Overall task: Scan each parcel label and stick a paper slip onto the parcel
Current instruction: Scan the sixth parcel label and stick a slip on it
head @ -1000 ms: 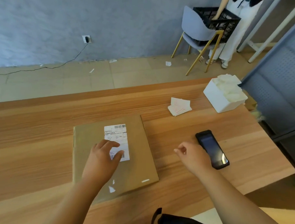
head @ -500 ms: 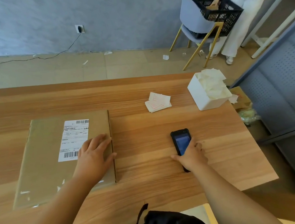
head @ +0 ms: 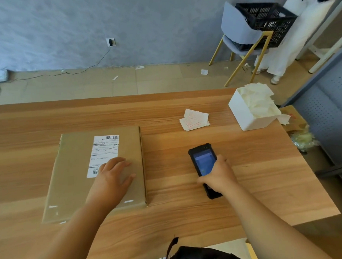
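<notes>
Your right hand [head: 217, 176], which was beside the handheld scanner [head: 203, 161] a second ago, is now curling round its lower half, and the screen is glowing blue. Your left hand [head: 111, 181] has slid off the middle of the label [head: 104, 151].

The parcel [head: 74, 172] is lying flat on the left half of the table [head: 170, 217], label up. Your left hand is resting on it with straight fingers, overlapping the label's lower right corner. This flat cardboard mailer is probably light and stiff, and likely to skate on smooth wood. Keep pressing down, and grip it by the long right edge if you're turning it.

Further right, the paper slips [head: 194, 119] are sitting loosely stacked. They look flimsy, so pinch the top one by a corner. Beyond them stands a white box [head: 246, 114] of papers.
</notes>
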{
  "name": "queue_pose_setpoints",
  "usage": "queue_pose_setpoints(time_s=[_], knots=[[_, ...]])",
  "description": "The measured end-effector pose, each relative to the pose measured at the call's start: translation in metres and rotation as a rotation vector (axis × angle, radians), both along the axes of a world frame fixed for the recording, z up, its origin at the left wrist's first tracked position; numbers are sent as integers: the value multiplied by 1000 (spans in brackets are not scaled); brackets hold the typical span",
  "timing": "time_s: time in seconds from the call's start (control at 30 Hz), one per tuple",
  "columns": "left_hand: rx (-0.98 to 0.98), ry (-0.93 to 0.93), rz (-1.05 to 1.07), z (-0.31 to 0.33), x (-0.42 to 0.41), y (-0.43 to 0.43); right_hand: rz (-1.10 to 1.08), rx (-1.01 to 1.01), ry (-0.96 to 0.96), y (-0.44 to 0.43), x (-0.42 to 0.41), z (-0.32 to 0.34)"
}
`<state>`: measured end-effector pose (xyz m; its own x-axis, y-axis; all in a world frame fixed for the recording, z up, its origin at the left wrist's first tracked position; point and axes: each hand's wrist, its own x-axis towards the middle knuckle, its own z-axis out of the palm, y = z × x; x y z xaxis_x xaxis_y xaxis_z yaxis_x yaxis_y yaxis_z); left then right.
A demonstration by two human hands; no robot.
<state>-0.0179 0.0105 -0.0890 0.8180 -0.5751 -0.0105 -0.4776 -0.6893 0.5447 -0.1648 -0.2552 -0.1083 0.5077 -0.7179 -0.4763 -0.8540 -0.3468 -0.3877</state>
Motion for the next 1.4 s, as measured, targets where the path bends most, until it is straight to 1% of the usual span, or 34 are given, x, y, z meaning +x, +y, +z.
queue_pose_setpoints(time_s=[0.07, 0.17, 0.23, 0.37, 0.57, 0.7, 0.87, 0.93, 1.1, 1.23, 1.3, 1.4], knots=[[-20, -3, 60, 0, -1, 18, 119, 8, -33, 17, 10, 18], [-24, -19, 148, -3, 0, 50, 319, 11, -11, 46, 25, 50], [26, -17, 214, -6, 2, 72, 446, -31, 28, 64, 35, 70], [115, 71, 326, -7, 11, 102, 625, -108, 120, 95, 50, 102], [174, 51, 222, -11, 17, 118, 796, -190, 252, 130, 62, 126], [229, 9, 144, -18, 22, 124, 809, -218, 301, 145, 65, 132], [200, 31, 156, -23, 21, 127, 821, -239, 347, 156, 66, 138], [216, 8, 144, -24, 21, 128, 827, -249, 357, 158, 66, 139], [234, 10, 129, -24, 23, 128, 793, -239, 344, 157, 63, 134], [239, 36, 124, -17, 24, 126, 663, -227, 264, 150, 53, 121], [198, 42, 117, -13, 26, 122, 557, -211, 193, 142, 44, 110], [172, -6, 19, -12, 25, 110, 387, -204, 131, 124, 26, 90]])
